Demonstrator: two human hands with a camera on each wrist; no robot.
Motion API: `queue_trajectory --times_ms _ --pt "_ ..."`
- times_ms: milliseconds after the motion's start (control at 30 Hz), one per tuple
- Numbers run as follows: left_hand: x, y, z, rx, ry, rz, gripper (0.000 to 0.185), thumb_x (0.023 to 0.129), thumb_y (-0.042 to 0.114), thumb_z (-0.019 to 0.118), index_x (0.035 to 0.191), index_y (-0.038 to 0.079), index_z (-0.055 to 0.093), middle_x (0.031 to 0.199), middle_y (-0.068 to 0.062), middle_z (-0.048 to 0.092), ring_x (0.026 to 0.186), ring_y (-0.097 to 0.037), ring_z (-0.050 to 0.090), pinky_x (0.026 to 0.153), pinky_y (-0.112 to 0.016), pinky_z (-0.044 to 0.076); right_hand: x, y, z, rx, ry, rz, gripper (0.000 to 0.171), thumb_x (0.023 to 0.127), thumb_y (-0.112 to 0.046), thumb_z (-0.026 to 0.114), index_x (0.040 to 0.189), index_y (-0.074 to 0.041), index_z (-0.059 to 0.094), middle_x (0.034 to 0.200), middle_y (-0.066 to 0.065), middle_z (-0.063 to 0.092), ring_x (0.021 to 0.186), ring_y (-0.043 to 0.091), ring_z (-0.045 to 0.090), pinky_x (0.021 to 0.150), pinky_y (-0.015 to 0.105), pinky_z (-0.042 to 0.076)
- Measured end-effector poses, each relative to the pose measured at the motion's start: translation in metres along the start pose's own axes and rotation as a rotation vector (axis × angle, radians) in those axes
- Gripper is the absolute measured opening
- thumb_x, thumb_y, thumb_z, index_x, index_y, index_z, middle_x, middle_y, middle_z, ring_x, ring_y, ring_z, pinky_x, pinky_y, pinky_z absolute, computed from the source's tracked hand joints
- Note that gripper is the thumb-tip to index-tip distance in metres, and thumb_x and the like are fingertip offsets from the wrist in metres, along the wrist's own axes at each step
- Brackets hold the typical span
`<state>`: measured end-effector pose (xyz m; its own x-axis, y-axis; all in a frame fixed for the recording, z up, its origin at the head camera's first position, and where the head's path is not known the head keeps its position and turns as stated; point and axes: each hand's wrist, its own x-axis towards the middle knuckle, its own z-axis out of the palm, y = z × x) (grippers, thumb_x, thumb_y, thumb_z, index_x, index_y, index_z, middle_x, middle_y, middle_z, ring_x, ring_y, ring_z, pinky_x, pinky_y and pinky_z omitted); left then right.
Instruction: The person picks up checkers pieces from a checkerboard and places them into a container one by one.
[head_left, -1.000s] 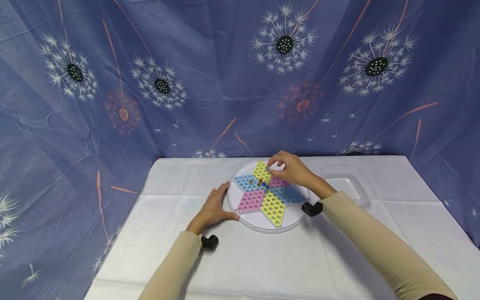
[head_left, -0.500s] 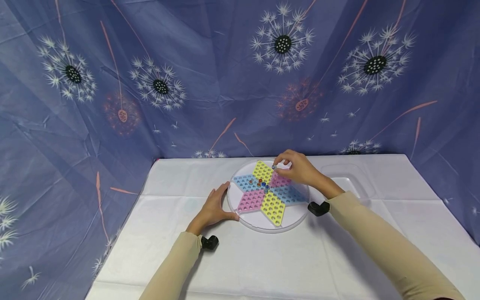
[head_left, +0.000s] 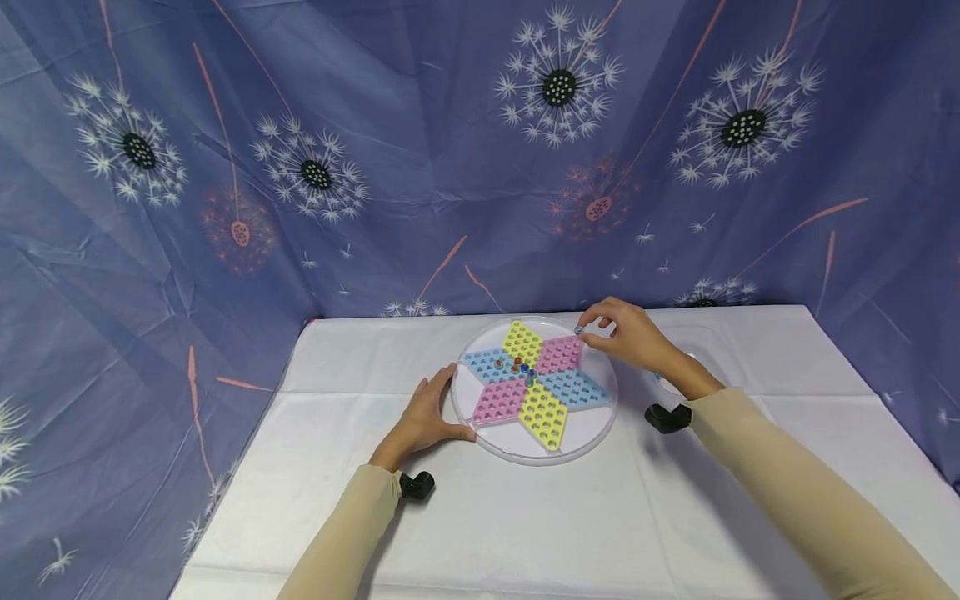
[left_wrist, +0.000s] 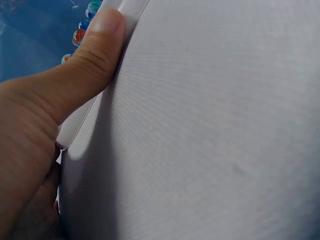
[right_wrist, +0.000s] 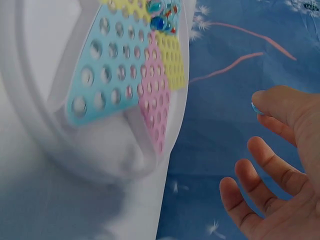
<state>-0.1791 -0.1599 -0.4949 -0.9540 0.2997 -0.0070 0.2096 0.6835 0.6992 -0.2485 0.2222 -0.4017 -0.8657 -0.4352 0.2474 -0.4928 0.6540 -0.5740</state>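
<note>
In the head view, a round Chinese checkers board (head_left: 486, 450) lies on the white cloth, its star in yellow, pink and light blue. Several glass marbles (head_left: 524, 367), blue, teal and orange-red, sit near its centre and on the left blue point. My right hand (head_left: 630, 337) is raised over the board's far right rim and pinches a marble (head_left: 579, 330) between thumb and forefinger; its other fingers are spread in the right wrist view. My left hand (head_left: 425, 417) rests against the left rim, fingers extended, with the thumb (left_wrist: 95, 55) touching the rim.
A clear plastic container (head_left: 708, 337) stands right of the board, partly hidden behind the right hand and forearm. A blue dandelion-print curtain (head_left: 420, 167) hangs behind the cloth-covered table (head_left: 525, 533) and along its left side.
My right hand has moved right with the marble, from above the far yellow point past the pink one to the board's rim. The left hand stays at the rim.
</note>
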Motion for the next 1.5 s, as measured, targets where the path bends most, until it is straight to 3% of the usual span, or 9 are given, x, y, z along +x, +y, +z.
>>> queue_trajectory --times_ms 433,600,767,1167,1333,1500 --pt "0.001 -0.003 0.001 0.010 -0.011 -0.033 0.130 0.064 0.043 0.098 0.165 0.015 0.022 0.169 -0.012 0.024 0.156 -0.041 0.011 0.128 -0.053 0.013 -0.028 0.023 -0.026 -0.054 0.061 0.045 0.016 0.096 -0.019 0.074 0.110 -0.010 0.074 0.114 0.015 0.064 0.100 0.036 0.064 0.073 0.045 0.060" --pt "0.001 -0.003 0.002 0.003 -0.012 -0.041 0.130 0.064 0.043 0.099 0.165 0.017 0.021 0.169 -0.011 0.023 0.156 -0.041 0.009 0.128 -0.053 0.012 -0.039 0.033 -0.035 -0.081 0.089 0.060 0.015 0.095 -0.018 0.075 0.109 -0.011 0.074 0.113 0.014 0.065 0.098 0.034 0.064 0.071 0.040 0.060" --pt "0.001 -0.002 0.001 0.002 -0.008 -0.025 0.131 0.063 0.042 0.099 0.165 0.014 0.021 0.169 -0.013 0.025 0.156 -0.040 0.012 0.128 -0.052 0.011 -0.050 0.040 -0.045 -0.102 0.111 0.074 0.015 0.095 -0.017 0.075 0.109 -0.011 0.074 0.113 0.014 0.066 0.097 0.032 0.064 0.068 0.032 0.058" --pt "0.003 -0.001 0.000 0.012 -0.014 0.002 0.131 0.063 0.040 0.099 0.165 0.010 0.022 0.168 -0.014 0.026 0.156 -0.033 0.018 0.130 -0.047 0.006 -0.067 0.057 -0.055 -0.121 0.141 0.099 0.018 0.094 -0.019 0.076 0.110 -0.011 0.075 0.108 0.015 0.066 0.095 0.035 0.065 0.065 0.034 0.054" --pt "0.003 -0.002 0.000 0.016 -0.012 0.001 0.131 0.063 0.040 0.099 0.165 0.011 0.022 0.168 -0.014 0.026 0.156 -0.033 0.018 0.130 -0.047 0.006 -0.069 0.063 -0.055 -0.121 0.122 0.116 0.018 0.095 -0.019 0.075 0.110 -0.009 0.074 0.115 0.017 0.067 0.096 0.036 0.065 0.068 0.039 0.055" --pt "0.003 -0.002 0.001 0.017 -0.008 -0.005 0.131 0.063 0.041 0.099 0.165 0.011 0.022 0.168 -0.014 0.026 0.156 -0.032 0.019 0.130 -0.047 0.006 -0.067 0.069 -0.053 -0.131 0.043 0.178 0.019 0.097 -0.020 0.073 0.111 -0.008 0.074 0.119 0.019 0.066 0.098 0.036 0.064 0.072 0.043 0.055"
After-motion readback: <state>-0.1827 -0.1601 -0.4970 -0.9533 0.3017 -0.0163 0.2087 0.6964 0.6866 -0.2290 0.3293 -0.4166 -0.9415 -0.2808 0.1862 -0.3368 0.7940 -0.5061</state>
